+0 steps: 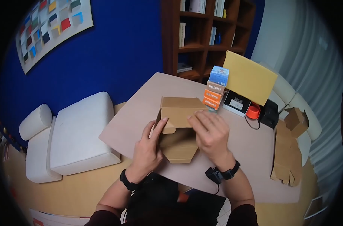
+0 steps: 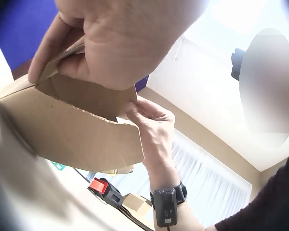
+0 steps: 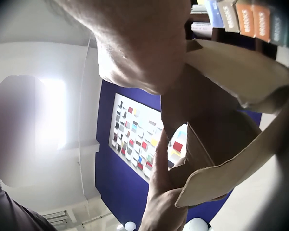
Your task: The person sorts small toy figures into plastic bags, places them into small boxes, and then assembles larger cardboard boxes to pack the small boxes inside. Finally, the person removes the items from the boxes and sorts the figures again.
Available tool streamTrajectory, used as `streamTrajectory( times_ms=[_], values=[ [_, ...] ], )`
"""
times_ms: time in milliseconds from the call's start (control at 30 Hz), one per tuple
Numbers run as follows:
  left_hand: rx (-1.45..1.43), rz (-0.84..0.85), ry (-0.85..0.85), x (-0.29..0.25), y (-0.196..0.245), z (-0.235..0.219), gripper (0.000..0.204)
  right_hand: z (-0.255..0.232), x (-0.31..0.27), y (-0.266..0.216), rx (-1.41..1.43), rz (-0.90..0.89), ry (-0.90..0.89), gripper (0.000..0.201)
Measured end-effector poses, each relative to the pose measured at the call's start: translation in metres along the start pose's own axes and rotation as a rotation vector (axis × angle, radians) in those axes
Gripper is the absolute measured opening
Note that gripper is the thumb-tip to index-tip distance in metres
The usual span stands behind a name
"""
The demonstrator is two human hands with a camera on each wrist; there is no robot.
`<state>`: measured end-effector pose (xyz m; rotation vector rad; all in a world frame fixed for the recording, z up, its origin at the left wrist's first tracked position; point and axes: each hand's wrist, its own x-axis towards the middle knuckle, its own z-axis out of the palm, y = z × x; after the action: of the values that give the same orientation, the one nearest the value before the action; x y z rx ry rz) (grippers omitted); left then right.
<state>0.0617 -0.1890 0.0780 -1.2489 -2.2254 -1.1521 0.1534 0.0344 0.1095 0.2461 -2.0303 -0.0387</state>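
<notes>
A brown cardboard box (image 1: 179, 128) stands half-folded in the middle of the beige table (image 1: 247, 150). My left hand (image 1: 160, 126) grips its left side flap, thumb on the outside. On the right, my right hand (image 1: 196, 118) lies over the top panel and pinches its edge. In the left wrist view my left hand (image 2: 120, 43) holds the flap of the box (image 2: 72, 134) from above, while my right hand (image 2: 151, 120) pinches a corner. The right wrist view shows my right hand (image 3: 139, 43) over the box (image 3: 231, 144), with my left hand (image 3: 161, 192) below it.
Behind the box stands a stack of small "BRICKS" boxes (image 1: 213, 96), with a yellow envelope (image 1: 248, 77), a white device (image 1: 236, 102) and an orange tape roll (image 1: 253, 111). Flat cardboard (image 1: 286, 158) lies at the table's right edge. White cushions (image 1: 81, 132) sit left, and a bookshelf (image 1: 209, 34) stands behind.
</notes>
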Motion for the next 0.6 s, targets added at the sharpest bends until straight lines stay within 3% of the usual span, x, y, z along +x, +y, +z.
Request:
streamTrajectory(
  times_ms=[100,200,267,300,367,467,600],
  values=[
    [-0.026,-0.069,-0.056,-0.002,-0.004,-0.004,0.096,0.001,0.002,-0.004,0.029,-0.009,-0.044,0.036],
    [-0.042,-0.092,-0.122,-0.003,-0.007,-0.008,0.095,-0.003,0.006,-0.004,-0.042,0.058,-0.113,0.052],
    [-0.061,-0.132,-0.123,-0.003,-0.006,-0.011,0.088,0.005,0.001,-0.004,-0.172,0.329,-0.175,0.067],
    [-0.069,-0.135,-0.116,-0.004,-0.01,-0.01,0.088,0.005,-0.002,-0.001,-0.176,0.32,-0.18,0.067],
    [-0.045,-0.173,-0.099,-0.006,-0.02,-0.004,0.086,0.003,-0.007,0.01,0.204,0.788,-0.611,0.076],
    [0.068,-0.105,-0.079,-0.005,-0.029,0.001,0.085,0.014,-0.014,0.025,0.405,0.813,-0.735,0.078],
    [0.26,-0.161,-0.165,-0.002,-0.029,0.007,0.088,0.023,-0.022,0.033,0.516,0.788,-0.843,0.086]
  ],
)
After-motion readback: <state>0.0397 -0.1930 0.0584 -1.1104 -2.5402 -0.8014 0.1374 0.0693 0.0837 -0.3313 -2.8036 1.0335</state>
